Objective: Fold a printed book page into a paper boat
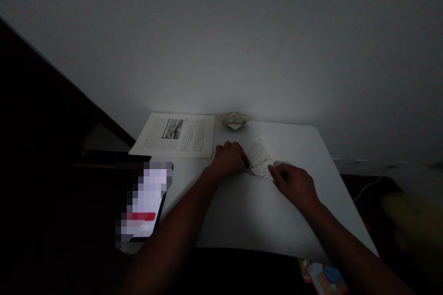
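Observation:
A folded piece of printed paper (262, 159), roughly triangular with its point up, is held between my two hands above the white table. My left hand (230, 159) pinches its lower left corner, fingers curled. At its lower right corner, my right hand (296, 182) grips the paper between thumb and fingers. Behind them, close to the wall, sits a folded paper boat (234, 120). Flat printed sheets (197, 138) with a dark picture lie on the table's back left.
A phone (147, 203) with a lit, partly blurred screen lies at the left edge of the white table (238, 221). The wall (242, 46) rises directly behind. Colourful printed items (325, 276) are below the front right edge, and a blurred yellow object (411, 216) is at right.

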`<state>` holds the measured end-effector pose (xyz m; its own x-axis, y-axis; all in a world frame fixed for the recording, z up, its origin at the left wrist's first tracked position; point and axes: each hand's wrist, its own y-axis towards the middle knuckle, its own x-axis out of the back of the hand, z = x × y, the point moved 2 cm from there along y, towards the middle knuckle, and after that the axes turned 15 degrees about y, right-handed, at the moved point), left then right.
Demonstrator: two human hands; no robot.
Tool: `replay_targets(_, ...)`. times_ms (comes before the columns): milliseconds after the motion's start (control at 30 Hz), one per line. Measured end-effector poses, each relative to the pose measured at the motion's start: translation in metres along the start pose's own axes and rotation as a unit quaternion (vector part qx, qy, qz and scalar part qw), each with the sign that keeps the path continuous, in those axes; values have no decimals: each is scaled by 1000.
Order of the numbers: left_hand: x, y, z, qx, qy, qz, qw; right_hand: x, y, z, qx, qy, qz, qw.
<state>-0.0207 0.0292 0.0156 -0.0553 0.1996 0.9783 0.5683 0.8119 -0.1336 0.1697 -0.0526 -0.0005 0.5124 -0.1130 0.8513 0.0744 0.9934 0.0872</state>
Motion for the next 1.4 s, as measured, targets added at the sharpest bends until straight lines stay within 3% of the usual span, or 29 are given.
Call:
replay_targets(267, 0, -3, -1, 1, -5, -11, 1000, -2, 4, 4, -59, -54, 21, 997)
replay_targets(700, -7, -6, 6, -1, -57, -21, 998, -1, 6, 6, -67, -48, 28, 996)
replay_targets(1400, -9, -6, 5, 20, -57, -27, 998, -1, 10, 3, -83, -43, 47, 994)
